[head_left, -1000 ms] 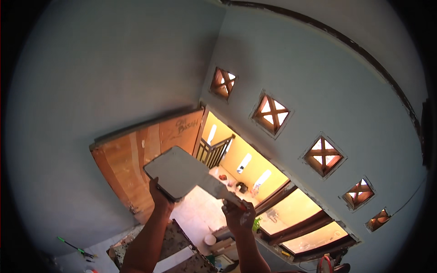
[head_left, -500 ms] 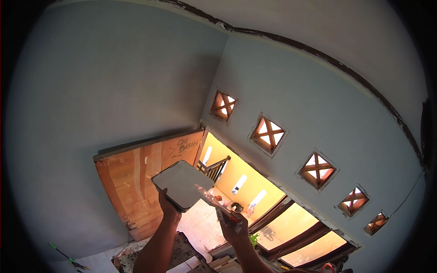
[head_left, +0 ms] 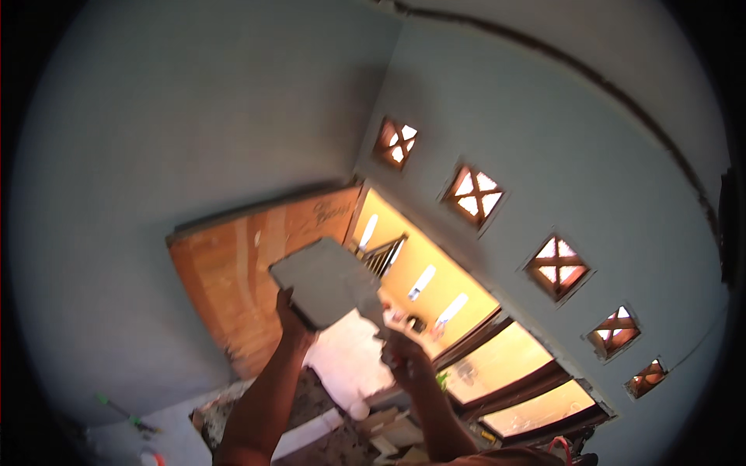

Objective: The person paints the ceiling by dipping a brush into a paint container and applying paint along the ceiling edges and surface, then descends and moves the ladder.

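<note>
Left hand (head_left: pixel 295 314) is closed on the lower edge of the grey board (head_left: pixel 317 281), which is raised before the orange door (head_left: pixel 225 272). Right hand (head_left: pixel 407 360) is closed around the scraper (head_left: pixel 370 306), whose blade overlaps the board's right side; whether they touch, I cannot tell.

A room in what looks like a house, with its finish in a rough state.
Blue-grey walls (head_left: pixel 233 116) meet in a corner; small square openings (head_left: pixel 472 194) with crossed wooden bars run diagonally across one, their surrounds patchy. A scrawled-on, streaky wooden door (head_left: pixel 221 272), dark window frames (head_left: pixel 517 394) and a yellow-walled space (head_left: pixel 400 272) with a railing (head_left: pixel 383 258) suggest a dwelling; loose flat pieces (head_left: pixel 396 431) lie heaped below.
</note>
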